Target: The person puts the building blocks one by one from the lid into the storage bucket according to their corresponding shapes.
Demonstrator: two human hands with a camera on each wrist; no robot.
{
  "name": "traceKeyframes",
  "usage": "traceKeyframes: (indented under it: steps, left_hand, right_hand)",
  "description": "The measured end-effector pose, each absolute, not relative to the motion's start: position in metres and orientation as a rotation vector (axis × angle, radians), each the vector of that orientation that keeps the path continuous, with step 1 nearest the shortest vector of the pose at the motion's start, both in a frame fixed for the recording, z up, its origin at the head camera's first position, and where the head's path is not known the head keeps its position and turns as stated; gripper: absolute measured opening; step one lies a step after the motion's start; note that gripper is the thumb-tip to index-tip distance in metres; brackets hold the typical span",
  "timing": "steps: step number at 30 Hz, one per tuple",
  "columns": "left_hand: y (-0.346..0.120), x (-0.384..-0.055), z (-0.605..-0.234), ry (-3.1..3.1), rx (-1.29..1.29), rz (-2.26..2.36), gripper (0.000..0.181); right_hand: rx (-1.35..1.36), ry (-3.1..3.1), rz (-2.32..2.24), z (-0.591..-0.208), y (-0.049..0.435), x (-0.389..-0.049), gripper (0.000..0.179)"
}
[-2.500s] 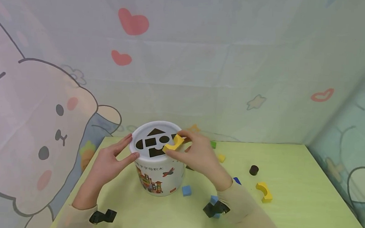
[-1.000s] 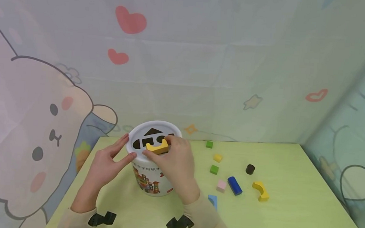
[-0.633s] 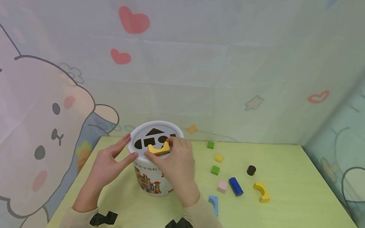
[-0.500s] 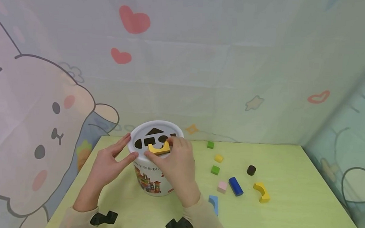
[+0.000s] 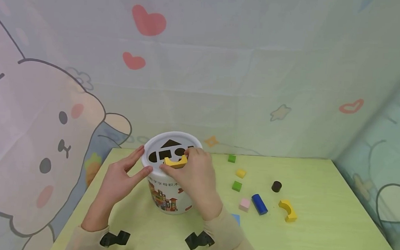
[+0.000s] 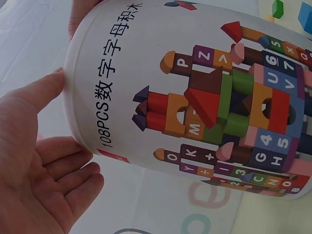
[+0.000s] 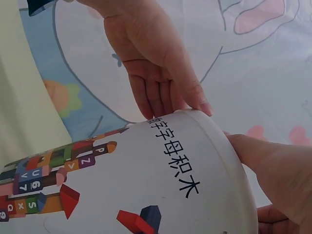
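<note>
A white lidded bucket (image 5: 169, 199) printed with building blocks stands on the table; its lid (image 5: 151, 143) has dark shaped holes. My right hand (image 5: 198, 177) pinches a yellow arch block (image 5: 175, 163) between thumb and fingers, its hollow side up, at the lid's near part over the arch-shaped hole. Whether the block has entered the hole is hard to see. My left hand (image 5: 119, 181) rests against the bucket's left rim, thumb and fingers spread and fairly straight. In the left wrist view its thumb touches the lid edge (image 6: 73, 92). The right wrist view hides the block.
Right of the bucket lie two green blocks (image 5: 236, 186), a small yellow block (image 5: 241, 173), a pink cube (image 5: 245, 204), a blue cylinder (image 5: 259, 204), a dark cylinder (image 5: 276, 186) and another yellow arch block (image 5: 288, 210). A light blue block (image 5: 236, 218) is partly behind the right sleeve.
My right hand has carried the yellow arch block left across the lid and turned it level over the near hole. In the last half second it has barely shifted. My left hand stays put.
</note>
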State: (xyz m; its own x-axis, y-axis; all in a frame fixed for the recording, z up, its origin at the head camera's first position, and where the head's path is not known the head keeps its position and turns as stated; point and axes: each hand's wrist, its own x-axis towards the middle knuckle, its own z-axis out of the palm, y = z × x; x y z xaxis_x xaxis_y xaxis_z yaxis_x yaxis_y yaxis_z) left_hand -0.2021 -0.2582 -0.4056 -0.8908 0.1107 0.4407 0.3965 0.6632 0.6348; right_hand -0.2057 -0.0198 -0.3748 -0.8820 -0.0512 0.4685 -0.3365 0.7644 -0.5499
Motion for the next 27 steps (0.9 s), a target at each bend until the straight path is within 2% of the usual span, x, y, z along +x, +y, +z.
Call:
traceKeyframes:
  steps: [18,27]
  left_hand:
    - [-0.264,-0.202,-0.397,-2.613,-0.406,-0.989,0.076]
    - [-0.264,-0.209,-0.382,-2.681,-0.535,-0.951,0.074]
  right_hand:
    - [0.347,-2.492,0.947,-0.382,-0.019,-0.205,0.075]
    - [0.631,-2.386,1.200,-0.395,0.011,-0.216,0.055]
